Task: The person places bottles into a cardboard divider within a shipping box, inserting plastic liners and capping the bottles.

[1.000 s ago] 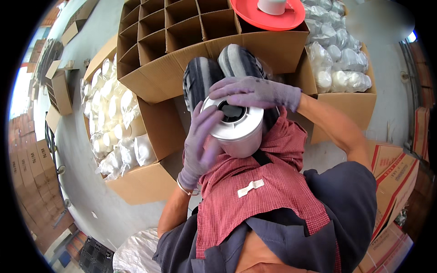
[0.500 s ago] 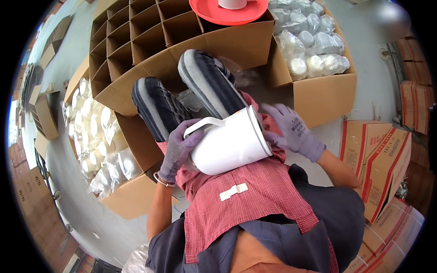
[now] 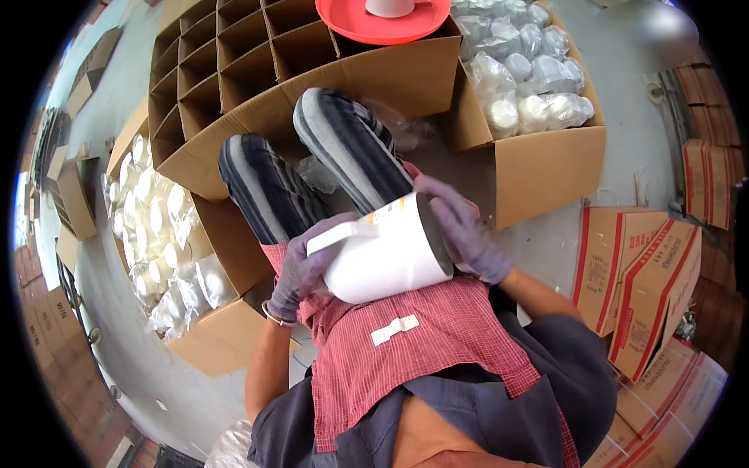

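Observation:
A large white handled mug [image 3: 386, 261] lies on its side across my lap, over a red checked apron [image 3: 421, 343]. My left hand [image 3: 300, 265], in a purple-grey glove, is closed round it by the handle. The mug's round dark grey end faces right; whether that is its mouth or its base I cannot tell. Against this end is my gloved right hand [image 3: 466, 232], fingers stretched along the rim and somewhat blurred. Part of the grey end is hidden behind that hand.
Beyond my knees stands a divided carton [image 3: 328, 93], with a red round tray [image 3: 390, 31] on its edge. Open boxes hold plastic-wrapped white items [image 3: 546, 74] at right and pale round parts [image 3: 156, 226] at left. Printed cartons [image 3: 655, 288] lean at the right.
The mug has turned, and its end now shows dark grey instead of the white rim seen before. My right hand has moved left onto that end.

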{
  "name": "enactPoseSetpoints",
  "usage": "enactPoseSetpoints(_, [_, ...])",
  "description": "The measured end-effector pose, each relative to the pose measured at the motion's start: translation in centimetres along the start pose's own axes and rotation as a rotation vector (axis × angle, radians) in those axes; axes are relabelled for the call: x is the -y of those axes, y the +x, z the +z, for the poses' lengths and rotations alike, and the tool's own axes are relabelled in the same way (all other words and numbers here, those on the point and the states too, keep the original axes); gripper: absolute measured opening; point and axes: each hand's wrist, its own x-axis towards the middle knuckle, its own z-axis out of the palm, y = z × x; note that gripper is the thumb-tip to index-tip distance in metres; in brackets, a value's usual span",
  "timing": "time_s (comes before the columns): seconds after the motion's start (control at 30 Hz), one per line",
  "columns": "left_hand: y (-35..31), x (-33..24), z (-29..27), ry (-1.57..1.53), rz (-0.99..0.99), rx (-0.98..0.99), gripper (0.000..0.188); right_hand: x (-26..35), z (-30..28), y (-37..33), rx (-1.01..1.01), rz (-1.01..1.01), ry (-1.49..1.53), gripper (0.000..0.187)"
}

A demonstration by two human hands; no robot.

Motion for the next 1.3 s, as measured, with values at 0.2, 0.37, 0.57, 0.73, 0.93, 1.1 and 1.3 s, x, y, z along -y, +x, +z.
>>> enactPoseSetpoints(0.2, [0.6, 0.2, -0.4, 0.047, -0.041, -0.033, 0.045, -0.2, 2.2, -2.0, -0.381, 0.209, 0.185, 0.034])
enactPoseSetpoints(0.37, [1.2, 1.2, -0.7, 0.102, 0.034, -0.029, 0.048, -2.4, 2.3, -5.1, -0.248, -0.058, -0.665, 0.038])
enactPoseSetpoints(0.57, [1.5, 1.2, -0.6, 0.132, 0.003, -0.04, 0.049, -3.6, -0.8, -8.0, -0.14, 0.471, 0.172, 0.046])
enactPoseSetpoints(0.73, [1.8, 0.9, -0.5, 0.215, 0.037, -0.031, 0.046, -4.9, -1.7, -9.3, 0.277, 0.193, -0.39, 0.087])
enactPoseSetpoints(0.93, [1.7, 1.0, -0.4, 0.168, 0.007, -0.053, 0.054, -4.2, -3.8, -8.6, 0.257, 0.531, 0.222, 0.11])
enactPoseSetpoints(1.1, [1.0, 1.4, 0.3, 0.03, 0.12, -0.115, 0.075, -1.0, -7.8, -3.4, -0.124, 0.307, 0.74, 0.105])
enactPoseSetpoints(1.3, [2.4, -0.1, 2.4, 0.103, 0.267, -0.21, 0.066, 2.4, -5.7, 1.4, 0.16, 0.185, 0.447, 0.111])
